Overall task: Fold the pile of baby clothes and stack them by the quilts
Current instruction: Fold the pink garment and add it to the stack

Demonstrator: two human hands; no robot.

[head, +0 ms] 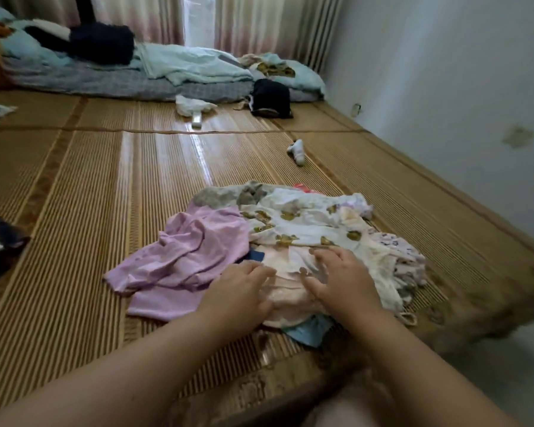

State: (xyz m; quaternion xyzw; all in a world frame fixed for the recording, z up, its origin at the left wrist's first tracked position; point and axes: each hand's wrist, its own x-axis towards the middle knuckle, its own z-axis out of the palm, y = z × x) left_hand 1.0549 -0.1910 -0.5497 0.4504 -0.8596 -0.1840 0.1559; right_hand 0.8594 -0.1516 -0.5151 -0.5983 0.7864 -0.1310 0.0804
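The pile of baby clothes (290,241) lies unfolded on the bamboo mat (105,180), well apart from the quilts (167,72) at the far end. Left hand (238,291) and right hand (342,278) rest flat on a pale garment, fingers spread; motion blur leaves any grip uncertain.

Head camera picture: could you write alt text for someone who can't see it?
Two bare hands, left hand and right hand, rest flat on a jumbled pile of baby clothes on a bamboo mat. Quilts lie bunched along the far side by the curtains.
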